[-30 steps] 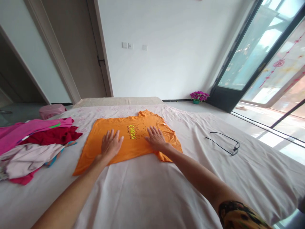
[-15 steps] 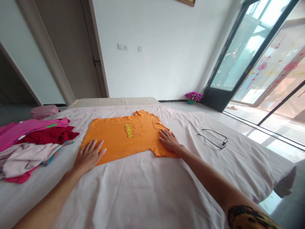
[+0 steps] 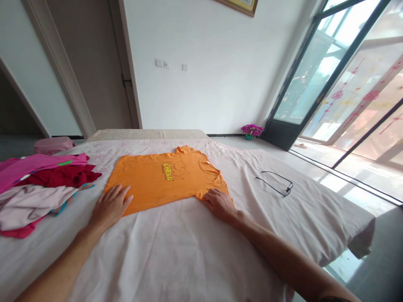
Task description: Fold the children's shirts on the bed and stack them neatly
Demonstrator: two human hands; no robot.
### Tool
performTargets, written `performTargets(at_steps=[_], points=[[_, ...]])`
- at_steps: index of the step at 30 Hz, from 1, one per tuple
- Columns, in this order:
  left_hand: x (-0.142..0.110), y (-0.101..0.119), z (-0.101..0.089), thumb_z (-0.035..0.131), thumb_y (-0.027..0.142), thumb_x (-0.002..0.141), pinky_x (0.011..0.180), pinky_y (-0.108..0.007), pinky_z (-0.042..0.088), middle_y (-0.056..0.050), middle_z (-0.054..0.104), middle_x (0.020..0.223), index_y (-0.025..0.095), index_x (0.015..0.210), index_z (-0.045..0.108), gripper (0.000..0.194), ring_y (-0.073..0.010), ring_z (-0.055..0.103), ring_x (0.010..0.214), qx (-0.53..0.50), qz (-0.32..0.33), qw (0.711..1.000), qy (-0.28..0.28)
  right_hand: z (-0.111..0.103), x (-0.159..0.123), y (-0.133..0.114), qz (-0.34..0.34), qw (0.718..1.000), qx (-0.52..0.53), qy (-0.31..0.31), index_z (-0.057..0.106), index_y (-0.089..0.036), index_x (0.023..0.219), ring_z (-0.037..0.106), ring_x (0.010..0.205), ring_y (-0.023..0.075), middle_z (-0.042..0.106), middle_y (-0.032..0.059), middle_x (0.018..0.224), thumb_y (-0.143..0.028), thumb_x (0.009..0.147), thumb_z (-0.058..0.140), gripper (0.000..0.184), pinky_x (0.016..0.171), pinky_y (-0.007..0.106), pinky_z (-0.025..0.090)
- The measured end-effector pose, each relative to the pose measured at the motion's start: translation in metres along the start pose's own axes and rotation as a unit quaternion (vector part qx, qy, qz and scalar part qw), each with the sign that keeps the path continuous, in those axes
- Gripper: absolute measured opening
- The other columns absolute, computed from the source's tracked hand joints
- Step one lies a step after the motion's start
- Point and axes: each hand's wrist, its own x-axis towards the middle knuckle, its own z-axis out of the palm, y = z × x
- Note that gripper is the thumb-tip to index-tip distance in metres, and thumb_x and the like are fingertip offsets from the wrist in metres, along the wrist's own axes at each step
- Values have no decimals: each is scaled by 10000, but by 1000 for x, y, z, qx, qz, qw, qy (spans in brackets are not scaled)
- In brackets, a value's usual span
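Observation:
An orange T-shirt (image 3: pixel 145 178) with a yellow "CABBG" print lies spread on the bed, its neck to the right and hem to the left. My left hand (image 3: pixel 111 204) rests at the hem's near corner, fingers apart and lying on the cloth. Over the near sleeve sits my right hand (image 3: pixel 220 203), fingers slightly bent and touching the fabric; no fold is visibly pinched in them. That hand covers part of the sleeve.
A pile of pink, red and pale clothes (image 3: pixel 47 184) lies to the left. Black-framed glasses (image 3: pixel 285 191) rest on the bedsheet (image 3: pixel 176 256) at the right. A pink stool (image 3: pixel 53 144), purple flowers (image 3: pixel 252 130) and a glass door (image 3: pixel 296 84) stand beyond the bed.
My right hand has slid from near the neckline toward me, onto the near sleeve, its fingers now more bent. My left hand stays at the hem. The view has shifted slightly.

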Motion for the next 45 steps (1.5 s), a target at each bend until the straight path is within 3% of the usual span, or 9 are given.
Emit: performTargets(at_steps=[9, 12, 14, 17, 24, 31, 37, 41, 45], points=[[-1, 0, 0, 289, 459, 937, 1085, -504, 332, -183, 525, 1418, 137, 1365, 555, 597, -329, 475, 1310, -17, 7, 1000, 16, -14, 10, 11, 53, 985, 146, -79, 704, -171, 877, 609, 703, 148, 688, 32, 788, -312, 951, 448, 302, 637, 240, 401], [0, 0, 1, 277, 464, 941, 1103, -499, 310, -175, 508, 1439, 148, 1385, 536, 604, -322, 451, 1335, -8, 2, 1000, 3, -14, 20, 21, 90, 990, 109, -23, 641, -179, 1223, 635, 1007, 206, 686, 98, 1149, -371, 984, 375, 406, 842, 291, 455], [-1, 0, 1, 273, 463, 944, 1111, -490, 297, -169, 490, 1460, 160, 1404, 518, 603, -317, 436, 1351, -2, -1, 1000, -9, -8, 26, 30, 82, 994, 62, -19, 450, -182, 1455, 487, 1295, 241, 490, 128, 1460, -431, 995, 344, 534, 1042, 345, 375], [-2, 0, 1, 289, 466, 945, 1116, -488, 283, -161, 445, 1501, 192, 1442, 477, 598, -312, 404, 1379, 1, -16, 1000, -26, 6, 29, 45, 82, 992, -13, -90, 228, -171, 1565, 168, 1491, 248, 197, 105, 1624, -525, 1001, 259, 667, 1189, 412, 159], [-6, 0, -9, 320, 505, 928, 1105, -526, 272, -162, 352, 1560, 220, 1503, 378, 644, -320, 291, 1448, -3, -79, 994, -76, 12, 16, 72, 156, 976, -84, -127, 124, -183, 1583, 25, 1512, 215, 86, 57, 1646, -593, 992, 138, 719, 1210, 425, 76], [-8, -9, -7, 340, 492, 928, 1095, -577, 275, -180, 332, 1567, 214, 1493, 391, 632, -354, 320, 1426, -21, -104, 992, -75, 8, 5, 77, 180, 976, -82, -96, 207, -173, 1571, 128, 1502, 243, 180, 73, 1631, -558, 997, 203, 691, 1200, 420, 140], [-28, -46, -19, 431, 533, 901, 1153, -433, 301, -141, 440, 1491, 196, 1383, 511, 593, -287, 349, 1418, -123, 32, 991, -42, -27, -15, 80, 162, 986, 3, -31, 604, -245, 1289, 514, 1249, 268, 547, 99, 1383, -433, 885, 514, 455, 1019, 386, 409], [-53, -71, -37, 525, 519, 872, 1127, -332, 359, -40, 557, 1376, 307, 1258, 597, 446, -219, 460, 1333, -197, 104, 971, -83, -48, -30, 65, 64, 992, 27, -101, 658, -280, 1190, 575, 1108, 258, 630, 80, 1220, -248, 764, 591, 432, 902, 359, 457], [-65, -82, -37, 515, 385, 864, 1100, -300, 395, 16, 622, 1314, 366, 1173, 649, 338, -196, 542, 1264, -208, 109, 963, -135, -45, -30, 50, 32, 993, -32, -113, 671, -266, 1148, 584, 1046, 229, 656, 82, 1131, -89, 753, 469, 478, 878, 332, 438]])
